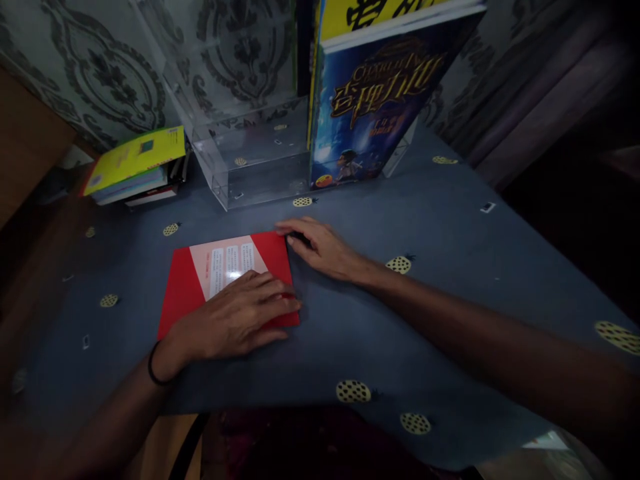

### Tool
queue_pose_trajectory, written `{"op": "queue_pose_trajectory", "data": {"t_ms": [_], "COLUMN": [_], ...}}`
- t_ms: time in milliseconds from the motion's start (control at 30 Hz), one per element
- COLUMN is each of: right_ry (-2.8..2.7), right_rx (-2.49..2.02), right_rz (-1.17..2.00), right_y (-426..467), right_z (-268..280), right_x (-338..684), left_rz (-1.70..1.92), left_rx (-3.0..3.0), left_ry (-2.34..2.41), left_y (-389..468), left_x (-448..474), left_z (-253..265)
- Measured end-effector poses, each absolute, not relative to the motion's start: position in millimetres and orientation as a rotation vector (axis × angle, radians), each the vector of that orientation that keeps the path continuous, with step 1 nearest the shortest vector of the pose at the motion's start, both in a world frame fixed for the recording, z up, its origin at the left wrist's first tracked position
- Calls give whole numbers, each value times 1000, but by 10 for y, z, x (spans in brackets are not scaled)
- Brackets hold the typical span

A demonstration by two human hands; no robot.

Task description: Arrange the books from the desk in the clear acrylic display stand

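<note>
A red book (181, 293) with a pale pink panel of small print lies flat on the dark tablecloth in front of me. Spread across its lower right part is my left hand (245, 310), palm down with fingers stretched out, a black band round its wrist. At the book's upper right corner, the fingertips of my right hand (320, 247) touch or almost touch the edge. Those fingers are extended, with the thumb a little apart. Part of the printed panel is hidden under my left hand.
Behind the book stands a clear acrylic rack (220, 170). Upright at its right end are several books, a dark blue book (370, 120) foremost. A pile topped by a yellow book (140, 159) lies at the left. The tablecloth (320, 360) has a pineapple print.
</note>
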State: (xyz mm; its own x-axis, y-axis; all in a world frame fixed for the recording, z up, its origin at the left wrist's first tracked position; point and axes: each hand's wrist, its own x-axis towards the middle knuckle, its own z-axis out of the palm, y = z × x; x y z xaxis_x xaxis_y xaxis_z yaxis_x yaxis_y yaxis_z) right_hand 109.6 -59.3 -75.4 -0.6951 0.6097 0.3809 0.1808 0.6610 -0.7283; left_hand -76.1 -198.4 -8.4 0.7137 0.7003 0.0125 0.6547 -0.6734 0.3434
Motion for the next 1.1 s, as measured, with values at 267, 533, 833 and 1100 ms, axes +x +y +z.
{"op": "queue_pose_trajectory", "data": {"t_ms": [267, 533, 833, 1100], "right_ry": [-2148, -1982, -1978, -2220], "right_rx": [-649, -752, -721, -399], "right_rz": [1109, 1186, 1064, 906], "right_y": [-592, -597, -594, -897], "right_z": [-714, -695, -676, -440], "right_x": [1133, 1148, 1148, 1375], "left_rz": [333, 373, 350, 421], "left_rx": [2623, 2605, 2494, 2402], "left_ry": [1244, 1444, 1541, 1508], "left_y": [-1881, -1717, -1602, -1558], "left_x": [-787, -775, -806, -862], "left_z": [-189, -340, -363, -406]}}
